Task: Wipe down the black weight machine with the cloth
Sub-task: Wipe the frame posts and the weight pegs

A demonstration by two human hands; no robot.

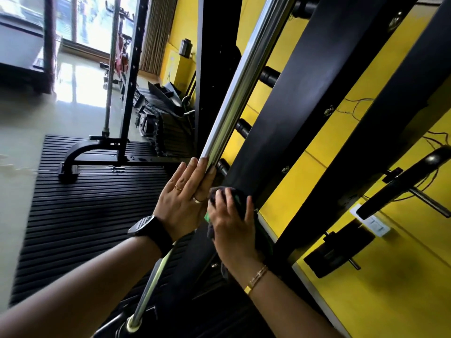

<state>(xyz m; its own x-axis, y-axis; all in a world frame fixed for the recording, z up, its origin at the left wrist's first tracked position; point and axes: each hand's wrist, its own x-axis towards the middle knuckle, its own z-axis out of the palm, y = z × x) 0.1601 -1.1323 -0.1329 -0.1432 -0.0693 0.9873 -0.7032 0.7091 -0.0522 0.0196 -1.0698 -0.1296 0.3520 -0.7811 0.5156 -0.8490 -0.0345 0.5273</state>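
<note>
Two bare forearms reach in from the bottom edge. The left hand (183, 198) lies released, its fingers straight and flat against one chrome rod (244, 81), with two rings (198, 200) on the fingers and one black watch (144, 225) at the wrist. Just beside it the right hand (231, 225), one gold bracelet (256, 279) on its wrist, grasps one cloth (217, 191) – dark with a green edge – and presses it, bunched, against the front of the machine (280, 113), low on the nearer of its two black uprights. Four black pegs (269, 75) stick out between the rod and that upright, one above another. Under the left arm one ribbed black mat (85, 215) covers the floor. Behind the uprights stands a yellow wall (378, 301) with one white switch plate (375, 226). Far off – past more black frames on the mat – a bright window (97, 20) shows, blurred.
</note>
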